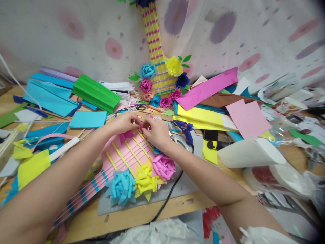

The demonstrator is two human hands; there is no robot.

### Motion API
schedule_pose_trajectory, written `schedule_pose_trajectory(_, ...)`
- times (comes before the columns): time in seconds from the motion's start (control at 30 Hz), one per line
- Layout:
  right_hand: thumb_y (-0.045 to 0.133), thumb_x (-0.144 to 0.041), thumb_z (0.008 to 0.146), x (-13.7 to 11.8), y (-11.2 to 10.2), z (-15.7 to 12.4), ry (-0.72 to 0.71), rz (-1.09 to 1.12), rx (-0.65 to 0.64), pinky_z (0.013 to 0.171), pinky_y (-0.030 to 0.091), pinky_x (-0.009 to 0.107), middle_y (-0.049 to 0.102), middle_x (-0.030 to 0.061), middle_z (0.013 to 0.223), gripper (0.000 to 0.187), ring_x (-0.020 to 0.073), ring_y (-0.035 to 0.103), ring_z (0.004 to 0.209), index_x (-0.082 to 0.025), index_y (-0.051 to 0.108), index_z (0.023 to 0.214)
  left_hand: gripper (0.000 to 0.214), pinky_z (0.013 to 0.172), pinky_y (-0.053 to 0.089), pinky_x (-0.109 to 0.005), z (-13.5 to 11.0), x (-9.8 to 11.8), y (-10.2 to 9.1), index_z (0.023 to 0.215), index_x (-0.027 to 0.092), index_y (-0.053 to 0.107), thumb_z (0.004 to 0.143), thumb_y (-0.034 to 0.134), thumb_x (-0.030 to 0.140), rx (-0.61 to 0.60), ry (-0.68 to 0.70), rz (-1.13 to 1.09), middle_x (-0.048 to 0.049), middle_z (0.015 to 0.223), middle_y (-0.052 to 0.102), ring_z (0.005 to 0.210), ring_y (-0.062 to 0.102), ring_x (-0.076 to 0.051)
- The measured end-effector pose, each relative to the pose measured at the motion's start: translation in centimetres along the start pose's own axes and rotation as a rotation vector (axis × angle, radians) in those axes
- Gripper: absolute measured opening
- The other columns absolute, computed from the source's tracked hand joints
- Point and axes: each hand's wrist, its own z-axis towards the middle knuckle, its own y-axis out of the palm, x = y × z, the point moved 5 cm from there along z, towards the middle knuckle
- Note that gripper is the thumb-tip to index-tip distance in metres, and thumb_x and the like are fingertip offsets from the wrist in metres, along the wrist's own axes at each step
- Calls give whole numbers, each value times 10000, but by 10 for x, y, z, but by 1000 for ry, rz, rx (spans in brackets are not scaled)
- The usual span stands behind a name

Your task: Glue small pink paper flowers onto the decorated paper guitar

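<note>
A pink paper guitar (pixel 119 150) with yellow and blue strips and thin strings lies in front of me. My left hand (pixel 125 122) and my right hand (pixel 156 133) meet over its far end, fingertips almost touching. Both are closed in a pinch on a small piece of magenta crepe paper (pixel 126 136), partly hidden by the fingers. Along the guitar's near edge sit a blue paper flower (pixel 123 186), a yellow paper flower (pixel 146 179) and a pink paper flower (pixel 164 166). Just right of my right hand is a blue glue gun (pixel 185 130).
A finished-looking yellow paper guitar (pixel 158 64) with flowers leans at the back. Folded green crepe paper (pixel 96 93) and blue sheets (pixel 48 96) lie left; magenta paper (pixel 209 88) and yellow paper (pixel 205 117) lie right. The glue gun's black cord (pixel 169 196) runs over the front edge.
</note>
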Motion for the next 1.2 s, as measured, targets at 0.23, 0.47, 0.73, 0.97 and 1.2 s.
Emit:
schedule_pose_trajectory(0.23,557,-220,798,-3,-1,0,-61,-38,-4,718,376,300,700,32,863,100,192,595,821,-207,640,853,208,796,437,-263,0,0,1,773,207,733,710,574,324,4,62,35,-11,818,687,800,593,-160)
schedule_pose_trajectory(0.47,554,-231,816,-4,0,2,-87,-63,-27,751,379,310,696,57,899,108,210,590,878,-195,636,875,192,740,442,-258,-3,0,-4,769,204,726,681,624,340,74,-1,14,-18,774,672,778,570,-167)
schedule_pose_trajectory(0.73,545,-232,832,-6,1,4,-92,-111,-53,792,374,338,697,61,887,118,235,595,912,-194,630,905,163,763,442,-268,-2,1,-6,729,197,707,675,617,323,86,30,38,-17,778,669,768,569,-164)
schedule_pose_trajectory(0.97,534,-230,843,-9,1,4,-119,-172,-78,798,366,336,704,71,921,141,233,578,936,-191,635,934,191,785,439,-280,0,-6,-1,770,203,698,689,615,354,30,39,80,-14,827,691,794,595,-172)
schedule_pose_trajectory(1.2,520,-213,853,-9,2,3,-170,-160,-60,797,355,346,704,79,969,191,247,576,960,-182,640,998,177,753,424,-272,0,-4,0,794,204,701,722,589,321,36,107,176,-22,872,677,821,596,-174)
